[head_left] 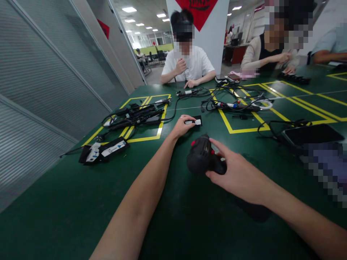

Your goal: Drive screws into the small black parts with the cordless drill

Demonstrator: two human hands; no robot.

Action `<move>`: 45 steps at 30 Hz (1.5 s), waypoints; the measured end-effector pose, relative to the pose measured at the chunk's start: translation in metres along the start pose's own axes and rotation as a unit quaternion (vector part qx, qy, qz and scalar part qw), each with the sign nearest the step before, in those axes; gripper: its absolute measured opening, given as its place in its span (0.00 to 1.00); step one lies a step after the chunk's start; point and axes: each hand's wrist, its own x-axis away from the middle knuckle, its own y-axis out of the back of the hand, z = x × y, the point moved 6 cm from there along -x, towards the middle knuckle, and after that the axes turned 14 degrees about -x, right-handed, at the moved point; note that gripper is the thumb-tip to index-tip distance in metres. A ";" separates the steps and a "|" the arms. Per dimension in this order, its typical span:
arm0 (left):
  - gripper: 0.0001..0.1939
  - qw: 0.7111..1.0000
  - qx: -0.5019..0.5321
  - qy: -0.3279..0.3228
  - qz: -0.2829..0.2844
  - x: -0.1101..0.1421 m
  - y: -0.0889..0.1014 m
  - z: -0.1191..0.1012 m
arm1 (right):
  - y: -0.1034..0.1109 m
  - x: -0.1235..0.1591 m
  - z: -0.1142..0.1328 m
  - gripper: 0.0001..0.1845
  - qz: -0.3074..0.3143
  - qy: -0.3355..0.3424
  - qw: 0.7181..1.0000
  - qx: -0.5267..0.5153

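My right hand (238,173) is wrapped round the handle of a black electric screwdriver (202,157) with a red button, held just above the green table (67,202). Farther out, my left hand (183,126) has its fingers curled on a small black block with a white label (195,121) that lies flat on the table. A ring shows on one finger of that hand. The screwdriver's tip is hidden behind its body.
Black power adapters and tangled cables (132,115) lie in a yellow-taped box at left, two more adapters (104,150) nearer. More cables and tools (235,103) lie at centre right, a dark tray (311,135) at right. Three people sit across the table.
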 end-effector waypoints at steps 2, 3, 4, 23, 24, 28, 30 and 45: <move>0.14 1.000 0.016 0.000 -0.001 -0.001 -0.001 -0.001 | 0.020 -0.002 0.010 0.37 -0.042 0.005 0.989 -0.140; 0.14 1.000 0.023 0.000 0.001 -0.001 -0.002 -0.002 | 0.026 -0.002 0.013 0.30 -0.050 0.000 0.980 -0.191; 0.14 1.000 0.029 -0.001 0.003 -0.001 -0.003 -0.003 | 0.031 -0.002 0.015 0.24 -0.054 -0.002 0.971 -0.231; 0.13 1.000 0.027 0.015 0.002 -0.003 -0.008 -0.001 | 0.022 -0.021 -0.029 0.05 -0.079 -0.064 0.957 -0.270; 0.13 0.999 0.029 0.017 0.002 -0.004 -0.008 0.000 | 0.020 -0.023 -0.028 0.05 -0.077 -0.060 0.959 -0.268; 0.13 0.999 0.036 0.015 0.002 -0.004 -0.009 0.001 | 0.015 -0.031 -0.028 0.04 -0.088 -0.056 0.962 -0.254; 0.12 0.999 0.039 0.017 -0.001 -0.004 -0.009 0.001 | 0.015 -0.032 -0.028 0.04 -0.095 -0.060 0.963 -0.246; 0.12 0.999 0.047 0.023 0.004 -0.002 -0.007 -0.003 | 0.017 -0.030 -0.031 0.06 -0.100 -0.050 0.967 -0.229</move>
